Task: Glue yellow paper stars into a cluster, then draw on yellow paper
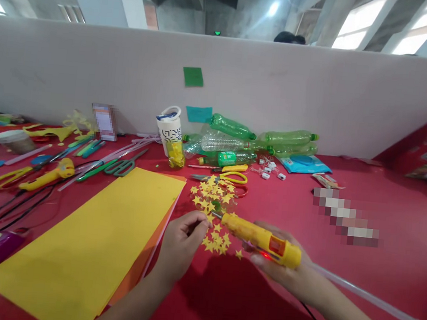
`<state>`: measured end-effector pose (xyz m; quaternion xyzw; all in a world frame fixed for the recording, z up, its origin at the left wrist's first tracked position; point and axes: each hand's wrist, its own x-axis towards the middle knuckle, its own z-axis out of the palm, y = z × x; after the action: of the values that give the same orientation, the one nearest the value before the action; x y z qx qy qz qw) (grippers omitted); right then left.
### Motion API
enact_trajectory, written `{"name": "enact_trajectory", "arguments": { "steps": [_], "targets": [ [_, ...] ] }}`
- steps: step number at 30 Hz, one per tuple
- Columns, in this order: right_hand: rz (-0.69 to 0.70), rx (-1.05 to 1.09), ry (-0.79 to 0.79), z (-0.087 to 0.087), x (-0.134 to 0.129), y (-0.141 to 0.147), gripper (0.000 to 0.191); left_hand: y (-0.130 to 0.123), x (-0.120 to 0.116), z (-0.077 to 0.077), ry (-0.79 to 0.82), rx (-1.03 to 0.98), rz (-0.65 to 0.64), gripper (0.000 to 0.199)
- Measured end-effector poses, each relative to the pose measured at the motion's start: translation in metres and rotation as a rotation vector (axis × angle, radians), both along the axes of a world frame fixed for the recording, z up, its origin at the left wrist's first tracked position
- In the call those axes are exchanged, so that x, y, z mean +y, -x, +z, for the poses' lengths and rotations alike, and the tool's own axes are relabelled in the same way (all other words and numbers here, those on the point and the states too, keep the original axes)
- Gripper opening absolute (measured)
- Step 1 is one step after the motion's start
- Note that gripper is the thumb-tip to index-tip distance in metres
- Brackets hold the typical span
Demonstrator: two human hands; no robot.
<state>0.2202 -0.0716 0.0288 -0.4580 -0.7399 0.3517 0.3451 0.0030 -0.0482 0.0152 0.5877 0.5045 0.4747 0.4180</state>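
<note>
A yellow hot glue gun (262, 239) lies in the grip of my right hand (284, 267), its red light lit and a long clear glue stick (370, 298) trailing from the back. Its metal nozzle points left, close to the fingertips of my left hand (185, 240). Those fingers are closed in a pinch; whatever is between them is too small and hidden to make out. Many small yellow paper stars (215, 243) are scattered on the red table just beyond and under the nozzle. A green bottle piece (215, 205) sits among the stars.
Yellow paper sheets (88, 243) spread left of my left hand. Scissors (234, 177), a yellow cutter (234, 168) and plastic bottles (234, 127) lie toward the partition (131, 76). At left are another yellow glue gun (49, 174) with cables and green scissors (124, 166). A white cup (169, 130) stands behind.
</note>
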Motion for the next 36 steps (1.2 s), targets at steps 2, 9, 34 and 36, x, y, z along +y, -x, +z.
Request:
{"name": "enact_trajectory", "arguments": {
  "steps": [2, 9, 34, 36],
  "targets": [
    [-0.028, 0.011, 0.026, -0.007, -0.002, 0.0, 0.026, 0.0, 0.0, -0.001, -0.001, 0.007, 0.006, 0.018],
    [-0.069, 0.011, 0.011, -0.01, -0.001, 0.002, 0.019, -0.001, -0.001, 0.001, -0.006, 0.022, -0.004, 0.019],
    [-0.031, -0.009, 0.105, -0.01, -0.001, 0.0, 0.016, 0.0, -0.001, -0.002, 0.005, 0.005, -0.001, 0.017],
    [-0.036, -0.011, 0.094, -0.008, -0.001, 0.001, 0.016, 0.0, -0.001, -0.002, 0.003, 0.01, -0.004, 0.018]
  ]
}}
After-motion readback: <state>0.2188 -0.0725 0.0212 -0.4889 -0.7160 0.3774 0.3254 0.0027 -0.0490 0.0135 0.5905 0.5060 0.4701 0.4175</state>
